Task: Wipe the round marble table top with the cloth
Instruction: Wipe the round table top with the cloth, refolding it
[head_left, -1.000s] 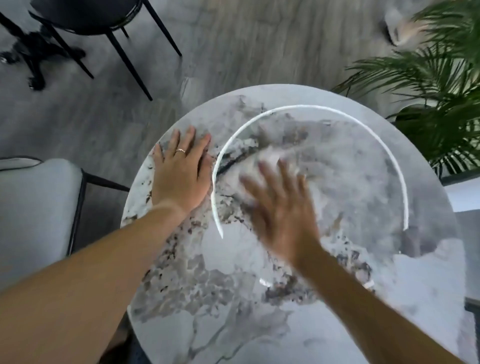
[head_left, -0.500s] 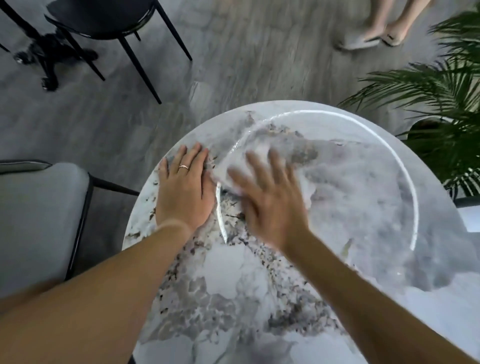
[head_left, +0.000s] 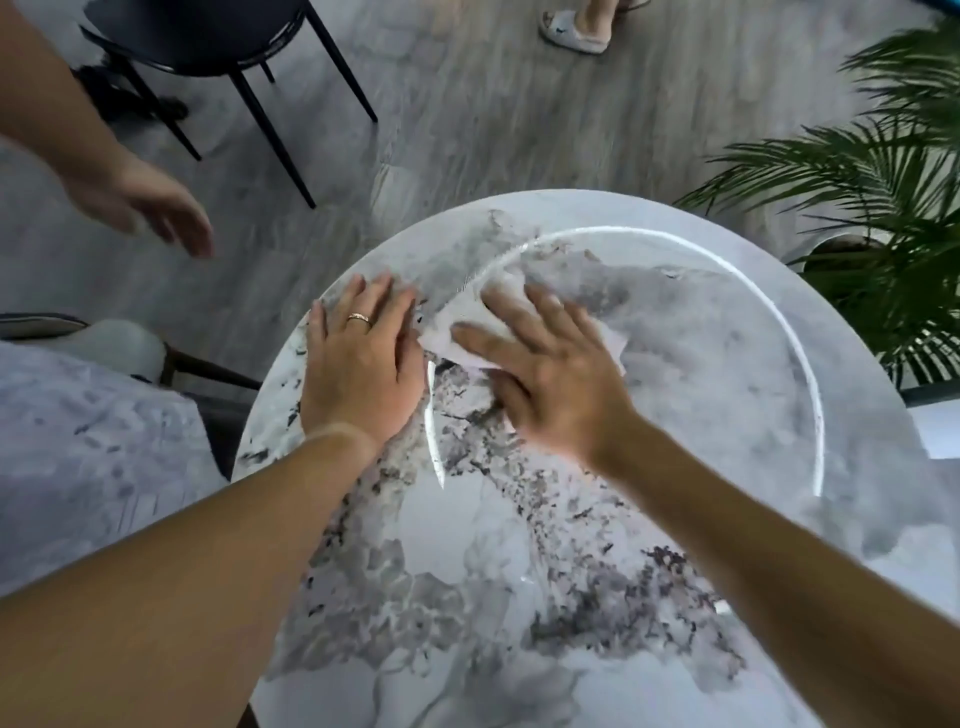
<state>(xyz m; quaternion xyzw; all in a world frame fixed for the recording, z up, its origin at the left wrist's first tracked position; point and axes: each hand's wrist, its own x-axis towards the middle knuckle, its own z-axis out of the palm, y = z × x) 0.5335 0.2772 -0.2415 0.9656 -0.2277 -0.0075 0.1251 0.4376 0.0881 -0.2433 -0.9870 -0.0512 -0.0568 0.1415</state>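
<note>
A: Where's the cloth (head_left: 470, 318)?
B: Under the right hand (head_left: 550, 371), fingers spread flat, pinning it on the marble table top (head_left: 727, 374). Far-left area, w/ its near edge just beside the left hand (head_left: 363, 364).
A: Left one?
B: Flat, open palm, bracing, nothing held. Cloth's pale, crumpled, thin; prob. swipes rightward next.

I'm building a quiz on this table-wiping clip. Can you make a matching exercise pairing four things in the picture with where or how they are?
Things:
1. left hand
2. right hand
3. cloth
4. palm plant

States:
A. pressed under spread fingers
B. beyond the table's far right edge
C. flat on bare marble, wearing a ring
D. spread on top of the cloth

Pairs: 1-C, 2-D, 3-A, 4-B
</note>
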